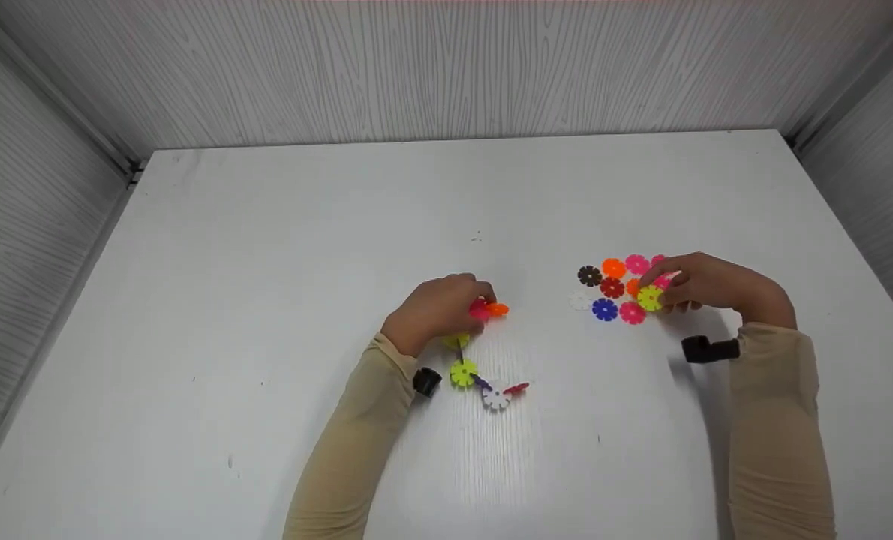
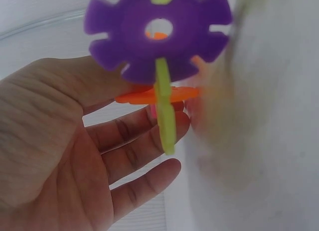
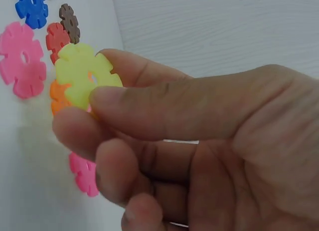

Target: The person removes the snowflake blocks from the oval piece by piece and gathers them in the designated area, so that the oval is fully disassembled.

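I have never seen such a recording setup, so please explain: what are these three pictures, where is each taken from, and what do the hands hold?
No machine here: a person works with two bare hands at a white table. The wide picture comes from a camera on the head; the other two come from cameras on the wrists. The left hand holds a chain of joined plastic snowflake discs; its wrist view shows a purple disc close up. The right hand pinches a yellow-green disc above a pile of loose coloured discs.

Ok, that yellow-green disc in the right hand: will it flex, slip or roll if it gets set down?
Probably stiff: the disc keeps its flat shape in the right hand pinch. Likely light, since thumb and fingertip alone carry it. Its notched edge should give grip, and laid flat like the pink disc it shouldn't roll.
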Motion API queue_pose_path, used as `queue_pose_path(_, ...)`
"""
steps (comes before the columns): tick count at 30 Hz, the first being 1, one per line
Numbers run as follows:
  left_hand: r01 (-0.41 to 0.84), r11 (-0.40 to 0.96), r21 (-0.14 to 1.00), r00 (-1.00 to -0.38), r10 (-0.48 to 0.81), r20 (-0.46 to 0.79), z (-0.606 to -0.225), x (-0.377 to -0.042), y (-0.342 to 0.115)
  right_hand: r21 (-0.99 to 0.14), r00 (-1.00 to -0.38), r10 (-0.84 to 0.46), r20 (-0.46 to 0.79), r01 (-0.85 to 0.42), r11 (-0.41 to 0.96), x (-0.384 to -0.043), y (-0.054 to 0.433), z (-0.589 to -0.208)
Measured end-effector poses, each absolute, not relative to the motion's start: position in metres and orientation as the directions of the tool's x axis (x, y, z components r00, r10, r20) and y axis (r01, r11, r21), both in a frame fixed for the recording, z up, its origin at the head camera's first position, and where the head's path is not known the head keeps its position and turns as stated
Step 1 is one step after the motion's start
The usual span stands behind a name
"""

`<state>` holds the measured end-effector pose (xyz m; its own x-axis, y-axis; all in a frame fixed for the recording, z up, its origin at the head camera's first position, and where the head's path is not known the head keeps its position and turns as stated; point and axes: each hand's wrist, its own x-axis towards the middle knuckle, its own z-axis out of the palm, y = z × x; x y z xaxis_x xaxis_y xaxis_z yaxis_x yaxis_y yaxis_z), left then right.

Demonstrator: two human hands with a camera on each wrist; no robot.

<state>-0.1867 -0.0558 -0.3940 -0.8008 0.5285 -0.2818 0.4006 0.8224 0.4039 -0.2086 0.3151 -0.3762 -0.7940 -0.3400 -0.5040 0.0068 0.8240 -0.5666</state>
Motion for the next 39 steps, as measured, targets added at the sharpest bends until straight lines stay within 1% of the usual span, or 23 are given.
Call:
queue_pose_path(11, 0.39, 0.828, 0.404, -0.802, 0.52, -0.292, -0.394, -0.187, -0.055, -0.495, -0.757, -0.25, -0.604, 0.11, 0.862, -0.208, 0.326, -0.379)
queue_pose_path(16, 0.387, 0.827, 0.408, -0.802, 0.52, -0.293, -0.392, -0.186, -0.055, -0.493, -0.757, -0.239, -0.609, 0.125, 0.861, -0.208, 0.326, -0.38)
queue_pose_path(23, 0.411, 0.826, 0.386, -0.8, 0.53, -0.282, -0.392, -0.186, -0.055, -0.494, -0.757, -0.24, -0.607, 0.124, 0.86, -0.208, 0.329, -0.381)
queue_pose_path(27, 0.403, 0.828, 0.389, -0.801, 0.525, -0.287, -0.393, -0.185, -0.055, -0.495, -0.782, -0.241, -0.575, 0.098, 0.863, -0.208, 0.329, -0.379)
queue_pose_path(31, 0.385, 0.829, 0.405, -0.806, 0.516, -0.291, -0.393, -0.185, -0.055, -0.523, -0.82, -0.264, -0.507, 0.05, 0.851, -0.209, 0.322, -0.374)
queue_pose_path(35, 0.379, 0.825, 0.418, -0.811, 0.514, -0.279, -0.393, -0.185, -0.056, -0.549, -0.853, -0.288, -0.436, -0.002, 0.836, -0.208, 0.308, -0.368)
queue_pose_path(39, 0.378, 0.821, 0.428, -0.814, 0.514, -0.269, -0.392, -0.186, -0.056, -0.554, -0.866, -0.318, -0.385, -0.059, 0.831, -0.207, 0.289, -0.366)
